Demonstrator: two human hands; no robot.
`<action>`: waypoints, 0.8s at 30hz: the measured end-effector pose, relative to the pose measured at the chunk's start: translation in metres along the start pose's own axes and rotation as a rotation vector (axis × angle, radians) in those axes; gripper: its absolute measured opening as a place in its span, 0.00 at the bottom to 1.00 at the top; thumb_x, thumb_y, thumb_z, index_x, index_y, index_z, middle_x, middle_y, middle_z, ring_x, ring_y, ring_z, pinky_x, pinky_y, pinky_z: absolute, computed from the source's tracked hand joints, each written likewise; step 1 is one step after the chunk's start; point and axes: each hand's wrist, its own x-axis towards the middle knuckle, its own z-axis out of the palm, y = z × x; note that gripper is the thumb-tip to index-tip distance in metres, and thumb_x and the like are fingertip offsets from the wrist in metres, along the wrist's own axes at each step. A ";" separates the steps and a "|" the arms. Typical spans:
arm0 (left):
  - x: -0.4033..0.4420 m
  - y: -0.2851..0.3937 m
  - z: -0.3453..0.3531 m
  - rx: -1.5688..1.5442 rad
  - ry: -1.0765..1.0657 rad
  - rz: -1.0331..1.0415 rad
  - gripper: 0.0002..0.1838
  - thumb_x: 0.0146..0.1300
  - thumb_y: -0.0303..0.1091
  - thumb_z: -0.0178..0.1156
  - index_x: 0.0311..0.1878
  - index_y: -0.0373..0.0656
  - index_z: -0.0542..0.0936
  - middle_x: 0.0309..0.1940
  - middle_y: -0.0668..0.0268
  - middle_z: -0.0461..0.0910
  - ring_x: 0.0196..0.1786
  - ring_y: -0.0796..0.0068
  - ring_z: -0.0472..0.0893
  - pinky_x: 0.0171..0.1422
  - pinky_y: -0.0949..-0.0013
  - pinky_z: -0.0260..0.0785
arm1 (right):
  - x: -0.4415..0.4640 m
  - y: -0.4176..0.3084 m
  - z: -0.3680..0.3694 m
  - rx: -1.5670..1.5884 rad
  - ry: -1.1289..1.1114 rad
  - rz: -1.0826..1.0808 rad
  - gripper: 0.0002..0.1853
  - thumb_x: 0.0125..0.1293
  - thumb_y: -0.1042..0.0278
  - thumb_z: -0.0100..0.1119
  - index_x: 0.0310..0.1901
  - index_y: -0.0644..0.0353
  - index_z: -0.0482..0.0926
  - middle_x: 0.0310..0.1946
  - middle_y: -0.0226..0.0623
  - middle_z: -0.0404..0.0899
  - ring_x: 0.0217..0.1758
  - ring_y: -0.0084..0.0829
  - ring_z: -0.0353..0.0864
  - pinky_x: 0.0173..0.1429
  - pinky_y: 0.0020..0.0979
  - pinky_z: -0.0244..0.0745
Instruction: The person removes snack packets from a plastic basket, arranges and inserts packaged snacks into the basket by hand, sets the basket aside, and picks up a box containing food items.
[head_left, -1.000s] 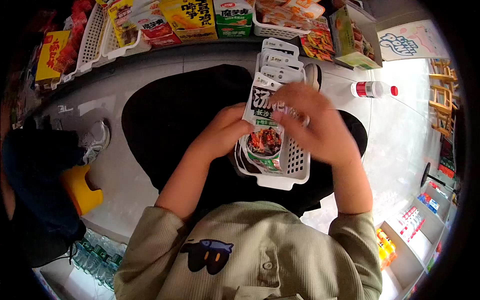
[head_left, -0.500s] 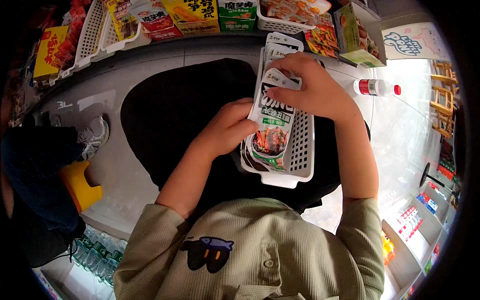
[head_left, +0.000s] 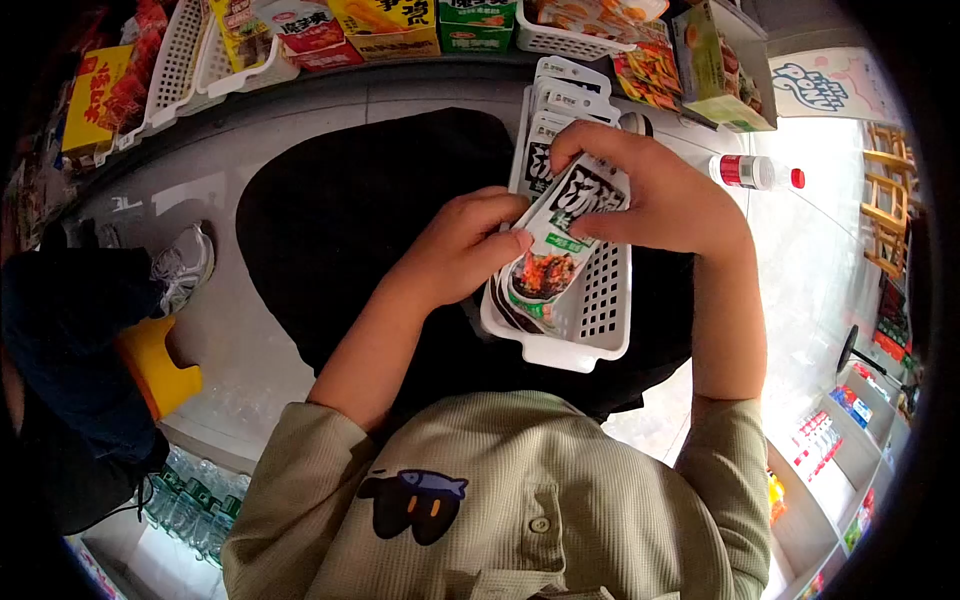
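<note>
A white perforated basket (head_left: 603, 300) rests on my lap, holding several white snack packets with black and green print. My right hand (head_left: 655, 195) pinches the upper part of the front packet (head_left: 548, 262), thumb on its face. That packet leans to the right over the basket. On its left edge, lower down, my left hand (head_left: 480, 245) grips with thumb and fingers. Further packets (head_left: 570, 75) stand behind it at the far end of the basket. The fingertips behind the packet are hidden.
A shelf with snack boxes (head_left: 385, 40) and white baskets (head_left: 575, 42) runs along the top. A red-capped bottle (head_left: 757, 172) lies on the floor at right. At left are a person's shoe (head_left: 183, 268) and a yellow stool (head_left: 158, 368). Water bottles (head_left: 190, 515) stand lower left.
The front packet has tilted to the right, with my right hand moving slightly right and down from the far packets. My left hand stays at the packet's left edge.
</note>
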 end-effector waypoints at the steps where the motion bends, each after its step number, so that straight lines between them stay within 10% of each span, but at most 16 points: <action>1: 0.000 0.000 0.001 -0.001 0.032 0.027 0.16 0.63 0.40 0.59 0.39 0.32 0.80 0.32 0.58 0.76 0.34 0.66 0.77 0.40 0.64 0.69 | -0.001 0.000 -0.003 0.001 0.000 0.001 0.27 0.46 0.80 0.73 0.50 0.62 0.75 0.49 0.36 0.78 0.53 0.33 0.77 0.62 0.31 0.70; 24: 0.002 0.006 0.000 0.095 -0.006 -0.023 0.06 0.54 0.29 0.55 0.30 0.38 0.70 0.29 0.67 0.70 0.35 0.75 0.70 0.40 0.71 0.62 | 0.012 0.004 0.019 -0.294 0.302 -0.169 0.16 0.54 0.82 0.61 0.45 0.60 0.75 0.40 0.44 0.78 0.50 0.50 0.78 0.54 0.43 0.74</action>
